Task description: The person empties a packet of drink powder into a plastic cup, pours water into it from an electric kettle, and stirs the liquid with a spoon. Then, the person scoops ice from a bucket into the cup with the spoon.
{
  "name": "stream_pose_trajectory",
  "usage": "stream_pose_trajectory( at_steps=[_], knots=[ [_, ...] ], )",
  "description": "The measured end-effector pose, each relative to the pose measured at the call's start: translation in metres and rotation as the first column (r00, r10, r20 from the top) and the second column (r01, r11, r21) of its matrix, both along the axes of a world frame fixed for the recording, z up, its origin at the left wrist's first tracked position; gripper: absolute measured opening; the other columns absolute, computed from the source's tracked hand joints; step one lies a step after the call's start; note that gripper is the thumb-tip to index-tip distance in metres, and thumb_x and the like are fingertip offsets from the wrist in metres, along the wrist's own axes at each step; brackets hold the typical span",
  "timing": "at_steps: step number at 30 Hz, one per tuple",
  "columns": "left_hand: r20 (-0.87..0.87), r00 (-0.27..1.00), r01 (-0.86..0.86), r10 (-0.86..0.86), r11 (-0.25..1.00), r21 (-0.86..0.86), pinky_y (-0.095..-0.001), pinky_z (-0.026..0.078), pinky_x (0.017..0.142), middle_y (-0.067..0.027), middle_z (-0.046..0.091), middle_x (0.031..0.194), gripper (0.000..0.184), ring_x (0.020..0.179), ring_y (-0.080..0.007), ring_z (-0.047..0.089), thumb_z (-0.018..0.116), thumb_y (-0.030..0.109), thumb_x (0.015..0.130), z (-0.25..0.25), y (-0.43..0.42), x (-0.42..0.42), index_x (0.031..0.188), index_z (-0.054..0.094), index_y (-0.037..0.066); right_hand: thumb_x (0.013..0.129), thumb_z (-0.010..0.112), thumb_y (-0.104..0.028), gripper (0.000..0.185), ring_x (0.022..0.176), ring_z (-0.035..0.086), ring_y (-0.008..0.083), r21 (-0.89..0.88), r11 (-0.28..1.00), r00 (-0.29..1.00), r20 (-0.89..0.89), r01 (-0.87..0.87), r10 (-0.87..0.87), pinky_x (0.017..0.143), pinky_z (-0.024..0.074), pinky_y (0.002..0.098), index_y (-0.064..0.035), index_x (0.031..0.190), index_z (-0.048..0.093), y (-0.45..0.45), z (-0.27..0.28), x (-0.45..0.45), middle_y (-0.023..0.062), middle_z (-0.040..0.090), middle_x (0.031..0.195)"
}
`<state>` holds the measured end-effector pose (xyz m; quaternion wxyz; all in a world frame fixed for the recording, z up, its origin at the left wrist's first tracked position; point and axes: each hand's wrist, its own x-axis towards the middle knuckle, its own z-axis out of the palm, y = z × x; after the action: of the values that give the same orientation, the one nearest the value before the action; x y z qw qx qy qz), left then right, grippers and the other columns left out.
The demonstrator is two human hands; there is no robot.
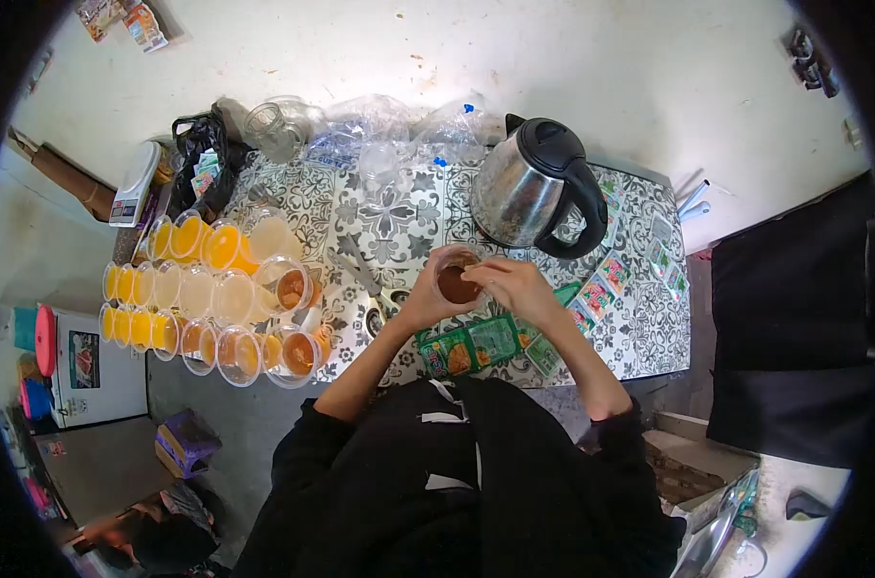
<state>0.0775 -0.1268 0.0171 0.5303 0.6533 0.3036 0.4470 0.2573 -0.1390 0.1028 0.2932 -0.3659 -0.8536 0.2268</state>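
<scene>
A clear plastic cup [457,281] with reddish-brown liquid in it stands in front of my body, with my left hand [424,301] wrapped round its side. Over the cup's rim, my right hand [514,289] has its fingers pinched together; whatever they hold is hidden. Below the cup lie green printed sachets [471,347] on the patterned tabletop [389,217]. Scissors [370,279] with dark handles rest left of my left hand. To the upper right of my right hand is a steel electric kettle [522,193] with a black lid and handle.
Rows of filled plastic cups [196,292], yellow, pale and reddish-brown, fill the table's left side. Along the back are a glass jug [275,135], plastic bags [379,125], a black bag [201,144] and a white scale [135,188]. More sachets [601,289] lie right. Another person [168,535] is lower left.
</scene>
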Motion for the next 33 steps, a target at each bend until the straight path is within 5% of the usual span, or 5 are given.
stream_pose_trajectory(
  at_steps=[6, 8, 12, 25, 33],
  knots=[
    [0.027, 1.000, 0.006, -0.006, 1.000, 0.020, -0.0350, 0.037, 0.101, -0.0112, 0.047, 0.125, 0.081, 0.117, -0.0204, 0.047, 0.082, 0.008, 0.062, -0.001, 0.002, 0.000, 0.127, 0.034, 0.004, 0.080, 0.061, -0.004, 0.020, 0.078, 0.064, 0.0262, -0.097, 0.995, 0.997, 0.075, -0.003, 0.011, 0.068, 0.0514, 0.0332, -0.0053, 0.099, 0.066, -0.004, 0.017, 0.006, 0.0102, 0.064, 0.089],
    [0.065, 0.998, 0.022, -0.022, 1.000, -0.014, -0.0349, 0.038, 0.101, -0.0115, 0.047, 0.125, 0.082, 0.117, -0.0206, 0.047, 0.082, 0.007, 0.062, -0.005, 0.002, 0.001, 0.127, 0.033, 0.004, 0.080, 0.058, -0.008, 0.018, 0.078, 0.064, 0.0268, -0.121, 0.988, 0.996, -0.024, -0.092, 0.089, 0.070, 0.0517, 0.0340, -0.0063, 0.097, 0.065, -0.005, 0.013, 0.000, 0.0077, 0.064, 0.091],
    [0.063, 0.998, 0.020, -0.017, 0.999, -0.040, -0.0365, 0.038, 0.102, -0.0130, 0.046, 0.127, 0.085, 0.119, -0.0219, 0.046, 0.083, 0.005, 0.060, 0.000, 0.000, 0.002, 0.128, 0.031, 0.006, 0.075, 0.062, -0.002, 0.023, 0.079, 0.064, 0.0274, 0.032, 0.998, 0.997, -0.059, -0.048, 0.050, 0.069, 0.0513, 0.0342, -0.0047, 0.098, 0.065, 0.000, -0.003, -0.012, 0.0100, 0.064, 0.090],
    [0.073, 0.997, -0.006, 0.007, 1.000, -0.011, -0.0338, 0.040, 0.099, -0.0114, 0.047, 0.122, 0.081, 0.114, -0.0203, 0.049, 0.082, 0.007, 0.061, -0.008, 0.001, 0.003, 0.126, 0.034, 0.004, 0.082, 0.057, -0.010, 0.017, 0.076, 0.063, 0.0281, -0.083, 0.995, 0.998, -0.021, -0.060, 0.059, 0.068, 0.0509, 0.0360, -0.0066, 0.096, 0.065, -0.012, 0.009, -0.005, 0.0090, 0.063, 0.088],
    [0.051, 0.999, -0.001, -0.002, 0.998, 0.067, -0.0341, 0.039, 0.100, -0.0114, 0.046, 0.122, 0.081, 0.115, -0.0210, 0.048, 0.081, 0.006, 0.063, -0.005, 0.001, 0.002, 0.127, 0.032, 0.005, 0.076, 0.059, -0.008, 0.025, 0.077, 0.063, 0.0270, 0.049, 0.998, 0.999, 0.008, 0.032, -0.033, 0.068, 0.0515, 0.0341, -0.0059, 0.100, 0.064, -0.005, -0.002, 0.001, 0.0081, 0.063, 0.093]
  ],
)
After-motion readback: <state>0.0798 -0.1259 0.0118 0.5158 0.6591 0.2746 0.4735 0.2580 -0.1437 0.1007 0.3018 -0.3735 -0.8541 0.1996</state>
